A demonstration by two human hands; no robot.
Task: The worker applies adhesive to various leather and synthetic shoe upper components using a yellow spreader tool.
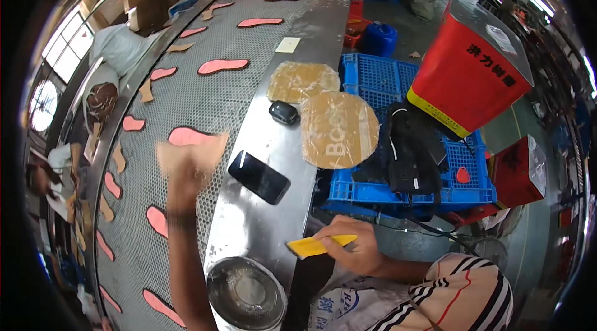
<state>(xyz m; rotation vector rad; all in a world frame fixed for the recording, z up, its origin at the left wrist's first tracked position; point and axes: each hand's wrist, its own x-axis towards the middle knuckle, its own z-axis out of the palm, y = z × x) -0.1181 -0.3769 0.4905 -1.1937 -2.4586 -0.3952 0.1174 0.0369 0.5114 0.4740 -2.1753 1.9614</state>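
Out over the mesh conveyor belt (186, 98), my left hand (185, 172) is smeared by motion, with a tan insole piece (214, 151) in its fingers. A pink insole with a dark rim (189, 136) lies just beyond it. My right hand (357, 250) is closed round a flat yellow brush (320, 245) with a dark tip, held in front of my body near the metal ledge. At the ledge's near end stands a round metal bowl (247, 294) with wet-looking residue inside. A black phone (259, 177) lies on the ledge between my hands.
More pink insoles (222, 66) and tan pieces (118, 157) lie along the belt. Tape-covered cardboard pads (339, 131) and a black mouse-shaped object (283, 112) rest on the ledge. Right of it are blue crates (373, 76), a black bag (410, 151) and a red can (466, 64). Another person (59, 169) is at far left.
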